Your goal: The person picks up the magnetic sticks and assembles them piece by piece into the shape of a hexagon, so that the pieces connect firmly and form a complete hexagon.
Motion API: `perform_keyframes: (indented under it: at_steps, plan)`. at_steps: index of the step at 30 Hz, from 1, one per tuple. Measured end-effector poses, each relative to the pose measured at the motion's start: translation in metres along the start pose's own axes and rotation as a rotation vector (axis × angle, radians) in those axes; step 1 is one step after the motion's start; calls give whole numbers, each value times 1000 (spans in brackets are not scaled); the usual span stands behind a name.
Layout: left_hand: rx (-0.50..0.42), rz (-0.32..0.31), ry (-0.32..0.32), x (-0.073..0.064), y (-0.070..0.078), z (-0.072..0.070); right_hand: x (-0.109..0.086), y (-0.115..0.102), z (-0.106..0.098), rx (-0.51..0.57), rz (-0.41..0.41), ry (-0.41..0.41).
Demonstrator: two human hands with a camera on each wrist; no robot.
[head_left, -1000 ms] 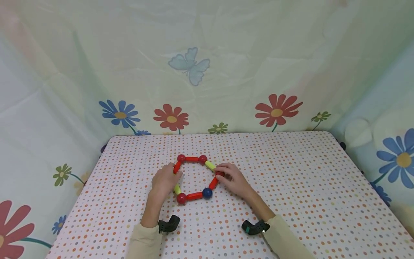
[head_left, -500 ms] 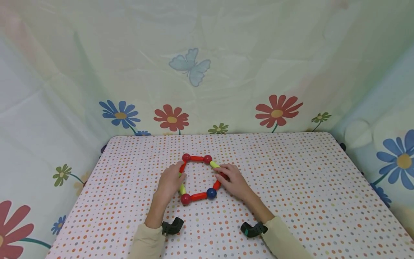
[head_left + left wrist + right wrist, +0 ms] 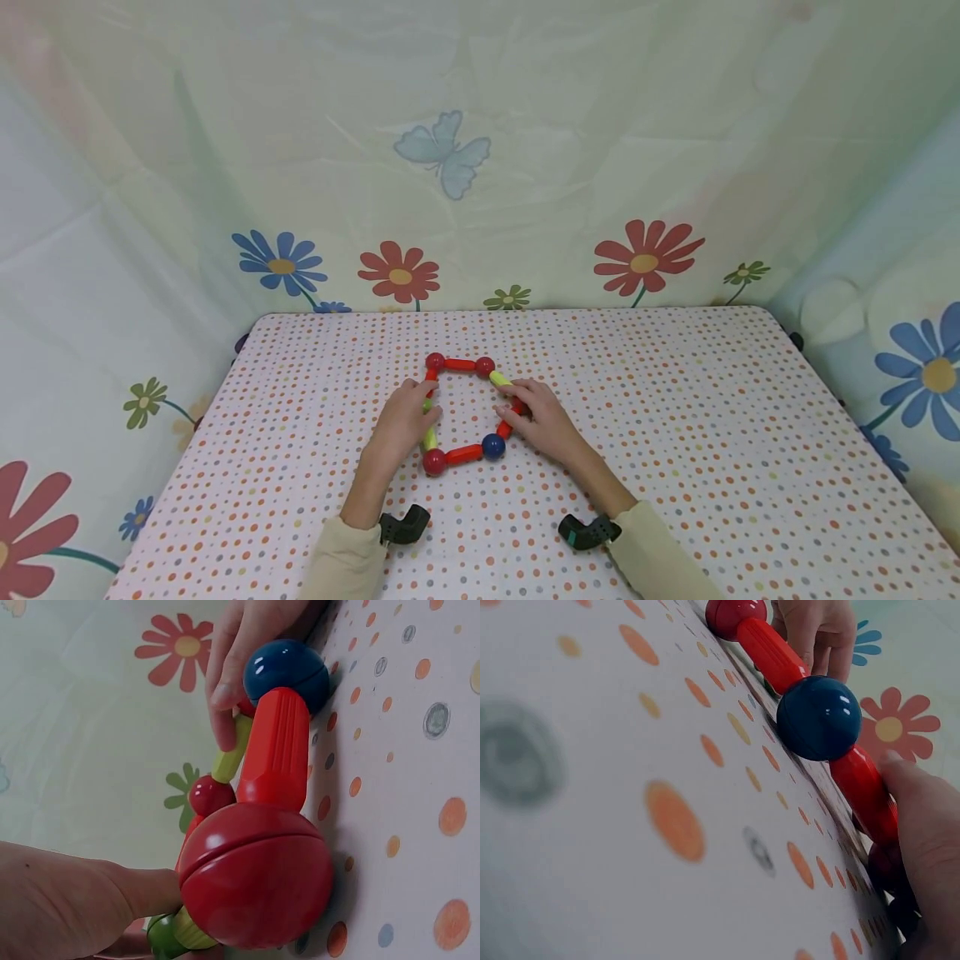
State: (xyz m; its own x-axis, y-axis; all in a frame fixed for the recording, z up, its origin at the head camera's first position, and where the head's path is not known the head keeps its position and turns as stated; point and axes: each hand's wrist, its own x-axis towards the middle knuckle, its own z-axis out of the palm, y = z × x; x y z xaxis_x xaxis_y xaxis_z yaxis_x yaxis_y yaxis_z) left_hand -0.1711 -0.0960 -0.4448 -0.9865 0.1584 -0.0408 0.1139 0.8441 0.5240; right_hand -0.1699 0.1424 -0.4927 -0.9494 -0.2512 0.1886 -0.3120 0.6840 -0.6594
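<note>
I've got both hands on a closed ring of rods and balls (image 3: 465,408) lying flat on the dotted tablecloth (image 3: 675,433), a little left of the table's middle. My left hand (image 3: 405,421) sits on the ring's left side, fingers curled round the joint where a red rod and a yellow-green rod (image 3: 429,437) meet; the ball at that joint is hidden under the fingers. My right hand (image 3: 542,417) pinches the right-side joint between another yellow-green rod (image 3: 498,380) and a short red rod (image 3: 506,428).

The near edge shows clearly in the wrist views: big red ball (image 3: 255,885), red rod (image 3: 277,746), blue ball (image 3: 819,717). The far edge runs between two small red balls (image 3: 434,361).

Step in hand, as I judge it: squeezing the two side joints inward, reshaping the loop while it stays on the cloth. The ring looks narrow and tall.

Next move calls for even pressure from both sides and a low, flat push; lift or twist one joint and a ball will likely pop off its rod. Keep the near edge planted.
</note>
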Motion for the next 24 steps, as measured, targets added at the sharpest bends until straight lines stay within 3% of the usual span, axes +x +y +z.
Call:
perform_keyframes:
  at_steps: [6, 13, 24]
  plan:
    - [3, -59, 5, 2, 0, 0, 0, -1, 0, -11, 13, 2]
    - [-65, -126, 21, 3, -1, -5, 0, -3, 0, -15, 20, 12]
    - [-1, -172, 26, 4, -5, -9, 0, 1, 3, -13, 3, 17]
